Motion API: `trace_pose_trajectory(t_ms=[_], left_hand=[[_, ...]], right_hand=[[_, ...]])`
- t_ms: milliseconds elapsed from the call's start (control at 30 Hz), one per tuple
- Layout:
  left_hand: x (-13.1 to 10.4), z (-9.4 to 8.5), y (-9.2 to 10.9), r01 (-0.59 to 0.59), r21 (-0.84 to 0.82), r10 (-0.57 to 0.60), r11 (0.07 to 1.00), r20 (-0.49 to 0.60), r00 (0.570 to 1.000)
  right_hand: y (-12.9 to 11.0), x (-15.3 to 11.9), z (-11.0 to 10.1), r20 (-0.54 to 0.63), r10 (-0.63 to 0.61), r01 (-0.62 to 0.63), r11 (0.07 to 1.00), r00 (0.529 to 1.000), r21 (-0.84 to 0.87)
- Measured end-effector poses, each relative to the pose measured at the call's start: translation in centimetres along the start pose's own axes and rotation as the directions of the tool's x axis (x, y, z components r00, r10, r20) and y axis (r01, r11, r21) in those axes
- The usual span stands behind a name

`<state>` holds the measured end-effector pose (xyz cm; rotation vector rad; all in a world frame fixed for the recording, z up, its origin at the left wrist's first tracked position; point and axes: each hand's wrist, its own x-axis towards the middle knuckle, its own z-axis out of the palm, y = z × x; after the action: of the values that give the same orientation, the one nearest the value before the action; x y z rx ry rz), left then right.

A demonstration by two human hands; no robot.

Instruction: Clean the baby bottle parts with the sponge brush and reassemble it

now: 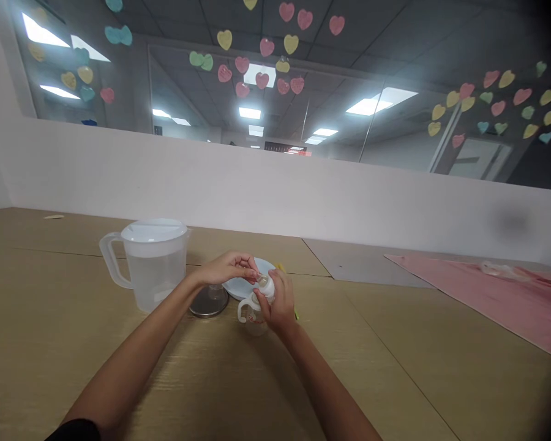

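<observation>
A clear baby bottle [256,326] with a white collar and a curved white handle [241,313] is in front of me, tilted slightly. My right hand [281,301] wraps round its collar from the right. With bent fingers, my left hand [232,267] pinches at the clear teat [262,280] on top; the fingertips partly cover it. Behind the hands lies a pale blue plate [236,289], partly hidden. Left of the bottle, a round dark metal dish or lid [208,304] rests on the table, with a small clear item on it that I cannot make out.
A lidded, translucent pitcher [158,275] stands on the left, its handle facing left. Something yellow-green [281,268] shows behind my right hand. A pink cloth [487,294] covers the table's right side. Beyond the wooden table [367,367] rises a white wall [239,190] below a window.
</observation>
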<state>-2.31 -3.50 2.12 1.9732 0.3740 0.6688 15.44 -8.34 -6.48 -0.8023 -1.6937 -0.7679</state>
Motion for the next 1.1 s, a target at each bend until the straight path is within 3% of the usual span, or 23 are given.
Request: trace_pose_trajectory(t_ms=[100, 233, 467, 533, 633, 700, 767, 833, 867, 933, 1000, 1100], left_hand=[[-0.1, 0.9, 1.2, -0.043, 0.296, 0.066, 0.954, -0.068, 0.995], [-0.3, 2.4, 3.1, -0.020, 0.679, 0.129, 0.734, -0.110, 0.985], [-1.4, 5.3, 5.9, 0.096, 0.921, 0.098, 0.377, -0.143, 0.985], [-1.8, 5.8, 6.6, 0.104, 0.943, 0.095, 0.316, -0.141, 0.985], [-1.8, 5.8, 6.6, 0.073, 0.915, 0.131, 0.396, -0.134, 0.982], [-1.5, 5.2, 5.7, 0.025, 0.828, 0.166, 0.560, -0.142, 0.976], [-1.1, 4.6, 3.9, -0.008, 0.669, 0.194, 0.743, -0.204, 0.960], [-1.0, 4.3, 1.4, 0.028, 0.483, 0.197, 0.875, -0.407, 0.892], [-1.1, 4.3, 0.0, 0.041, 0.405, 0.199, 0.913, -0.532, 0.823], [-1.9, 4.7, -2.8, 0.061, 0.291, 0.156, 0.955, -0.665, 0.731], [-3.2, 5.4, -5.2, 0.086, 0.225, 0.105, 0.970, -0.715, 0.691], [-5.0, 6.8, -7.4, 0.098, 0.264, 0.104, 0.960, -0.657, 0.746]], right_hand=[[0.8, 0.1, 0.1, 0.017, -0.010, 0.011, 0.998, 1.000, -0.060], [1.6, 0.5, -0.1, 0.004, -0.051, 0.051, 0.990, 0.999, -0.128], [1.3, 1.4, -1.0, -0.070, -0.065, 0.051, 0.979, 0.995, -0.196], [1.2, 1.4, -1.2, -0.088, -0.073, 0.056, 0.981, 0.993, -0.186], [1.0, 1.3, -1.2, -0.118, -0.019, -0.001, 0.986, 0.993, -0.164], [0.8, 1.2, -1.0, -0.132, 0.103, -0.120, 0.984, 0.986, -0.130], [0.5, 1.0, -0.6, -0.158, 0.282, -0.295, 0.954, 0.946, -0.063], [0.1, 0.7, -0.3, -0.173, 0.453, -0.456, 0.890, 0.874, 0.025], [-0.1, 0.6, -0.1, -0.165, 0.513, -0.510, 0.858, 0.843, 0.062], [-0.4, 0.2, 0.2, -0.115, 0.556, -0.548, 0.831, 0.823, 0.100], [-0.6, -0.3, 0.4, -0.058, 0.548, -0.540, 0.835, 0.835, 0.107], [-0.7, -1.0, 0.5, 0.001, 0.529, -0.527, 0.845, 0.849, 0.095]])
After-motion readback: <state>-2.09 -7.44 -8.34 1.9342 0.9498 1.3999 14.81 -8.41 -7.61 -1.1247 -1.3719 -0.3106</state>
